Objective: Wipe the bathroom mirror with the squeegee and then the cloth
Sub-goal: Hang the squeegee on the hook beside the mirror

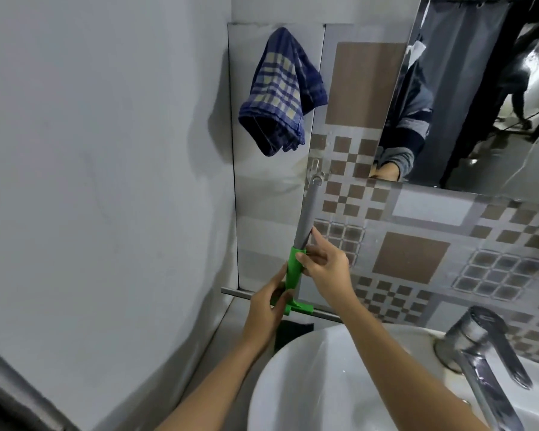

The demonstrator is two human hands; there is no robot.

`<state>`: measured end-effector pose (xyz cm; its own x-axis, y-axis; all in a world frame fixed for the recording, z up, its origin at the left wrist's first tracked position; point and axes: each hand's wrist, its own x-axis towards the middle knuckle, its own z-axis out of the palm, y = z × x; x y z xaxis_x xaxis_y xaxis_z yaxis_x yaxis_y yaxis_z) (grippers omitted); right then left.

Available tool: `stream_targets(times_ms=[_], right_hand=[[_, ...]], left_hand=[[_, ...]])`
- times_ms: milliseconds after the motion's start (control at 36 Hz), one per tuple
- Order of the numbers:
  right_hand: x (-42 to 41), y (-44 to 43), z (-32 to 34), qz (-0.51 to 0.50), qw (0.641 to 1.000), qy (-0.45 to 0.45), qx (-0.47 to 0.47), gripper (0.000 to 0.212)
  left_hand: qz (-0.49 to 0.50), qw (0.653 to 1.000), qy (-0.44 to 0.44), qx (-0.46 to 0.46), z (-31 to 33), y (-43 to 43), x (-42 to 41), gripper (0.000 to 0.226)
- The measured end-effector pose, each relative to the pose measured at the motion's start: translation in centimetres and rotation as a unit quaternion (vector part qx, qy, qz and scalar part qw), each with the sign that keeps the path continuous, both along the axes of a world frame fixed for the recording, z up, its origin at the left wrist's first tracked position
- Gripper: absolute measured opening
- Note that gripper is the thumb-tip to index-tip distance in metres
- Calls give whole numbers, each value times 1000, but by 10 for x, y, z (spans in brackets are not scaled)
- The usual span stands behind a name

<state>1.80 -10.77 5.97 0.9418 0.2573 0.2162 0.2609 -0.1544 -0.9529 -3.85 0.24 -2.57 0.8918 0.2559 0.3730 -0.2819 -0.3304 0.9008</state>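
The squeegee [307,209] has a grey handle, a green neck and a metal blade bar at the bottom. It stands upright against the tiled wall, its top end at a small wall hook [314,165]. My left hand [269,306] grips the green head just above the blade. My right hand [325,269] holds the green neck where it meets the grey handle. A blue checked cloth [280,94] hangs on the wall above and to the left. The mirror [479,98] fills the upper right, above the tiles.
A white sink basin [293,384] sits below my arms, with a chrome tap [486,353] at its right. A plain grey wall [91,181] closes off the left side. A dark green object [293,332] stands behind the basin under the blade.
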Motion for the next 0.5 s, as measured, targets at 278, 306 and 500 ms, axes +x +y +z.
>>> stream_targets(times_ms=[278,306,500], right_hand=[[13,3,-14,8,1000,13,-22,66],[14,4,-13,8,1000,13,-21,66],[21,7,-17,-9,1000,16,-19,66]], left_hand=[[-10,999,40,-17,-13,1,10,44],[-11,999,42,-18,-13,1,11,44],[-10,999,53,-2,-18,1,24,39]])
